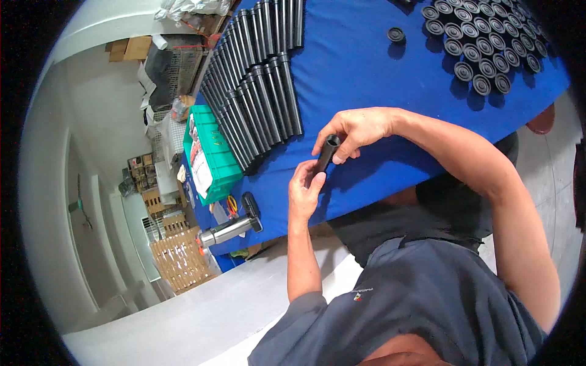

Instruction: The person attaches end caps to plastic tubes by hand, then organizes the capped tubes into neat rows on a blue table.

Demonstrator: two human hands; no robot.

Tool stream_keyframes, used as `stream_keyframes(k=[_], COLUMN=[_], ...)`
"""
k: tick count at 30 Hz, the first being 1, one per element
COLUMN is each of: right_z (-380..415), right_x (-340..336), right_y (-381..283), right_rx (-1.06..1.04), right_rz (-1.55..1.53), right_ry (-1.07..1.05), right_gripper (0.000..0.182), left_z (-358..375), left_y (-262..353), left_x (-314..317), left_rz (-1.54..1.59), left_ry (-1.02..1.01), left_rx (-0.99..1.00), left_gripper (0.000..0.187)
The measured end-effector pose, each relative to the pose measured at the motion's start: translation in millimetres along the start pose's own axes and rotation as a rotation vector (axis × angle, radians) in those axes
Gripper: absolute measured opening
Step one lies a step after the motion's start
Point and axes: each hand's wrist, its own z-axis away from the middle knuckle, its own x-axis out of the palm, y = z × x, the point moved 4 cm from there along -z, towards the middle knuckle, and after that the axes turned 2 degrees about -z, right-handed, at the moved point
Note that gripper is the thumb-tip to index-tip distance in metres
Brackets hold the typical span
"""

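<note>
A short black tube (326, 156) is held tilted above the blue cloth, its hollow end facing up. My left hand (303, 189) wraps around its lower part, thumb lying along the side. Near the open end, my right hand (360, 133) has its thumb and fingers closed about the tube. The tube's lower end is hidden in my left palm. Beyond my hands, several long black tubes (259, 104) lie in slanting rows. Many round black caps with ringed faces (482, 46) cover the far right of the table, and a single black cap (396, 35) sits apart.
A green crate (213, 152) holding papers stands left of the tube rows. In front of it lie a silver cylinder with a black handle (235, 229) and yellow-handled scissors (232, 205). The blue-covered table (360, 73) ends close to my body. Shelves and boxes stand at the left.
</note>
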Motion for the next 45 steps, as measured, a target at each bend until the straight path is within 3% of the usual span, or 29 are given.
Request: stream_keyframes(k=[3, 7, 12, 16, 19, 22, 25, 30, 35, 36, 40, 43, 45], right_z=[1, 1, 1, 0, 3, 2, 0, -1, -1, -4, -2, -3, 1], right_x=[-3, -2, -4, -7, -3, -6, -6, -8, -3, -2, 9, 9, 8], right_y=[-3, -6, -4, -2, -10, -8, -6, -2, 1, 3, -4, -6, -9], right_rx=[0.005, 0.010, 0.006, 0.003, 0.005, -0.020, -0.046, -0.013, 0.014, 0.062, 0.085, -0.050, -0.003], right_rz=[0.044, 0.030, 0.010, 0.041, 0.016, -0.012, -0.035, 0.026, 0.112, 0.126, 0.151, 0.057, -0.041], right_ry=[0.040, 0.031, 0.058, 0.067, 0.090, 0.113, 0.120, 0.121, 0.126, 0.058, -0.108, -0.093, -0.078], right_gripper=[0.041, 0.041, 0.040, 0.039, 0.039, 0.036, 0.034, 0.036, 0.063, 0.075, 0.078, 0.073, 0.064], left_z=[-1, -2, -2, -2, -1, 2, 4, 6, 9, 8, 5, 1, 5], left_y=[10, -14, -11, -1, -14, -15, -9, -8, -1, 9, 3, -24, -32], left_x=[6, 4, 8, 11, 10, 19, 26, 31, 34, 32, 23, 24, 35], left_rz=[-0.328, -0.074, 0.167, -0.141, -0.038, 0.346, 0.371, 0.111, 0.867, 0.996, 1.345, 1.514, 1.583], left_ry=[0.100, 0.067, -0.099, 0.023, -0.024, -0.160, -0.168, -0.098, 0.011, 0.071, 0.186, 0.178, 0.164], left_rx=[0.265, -0.078, -0.104, 0.157, -0.024, -0.090, -0.089, -0.044, 0.077, 0.120, 0.055, -0.044, -0.117], left_gripper=[0.048, 0.045, 0.054, 0.046, 0.043, 0.043, 0.041, 0.034, 0.031, 0.028, 0.026, 0.028, 0.034])
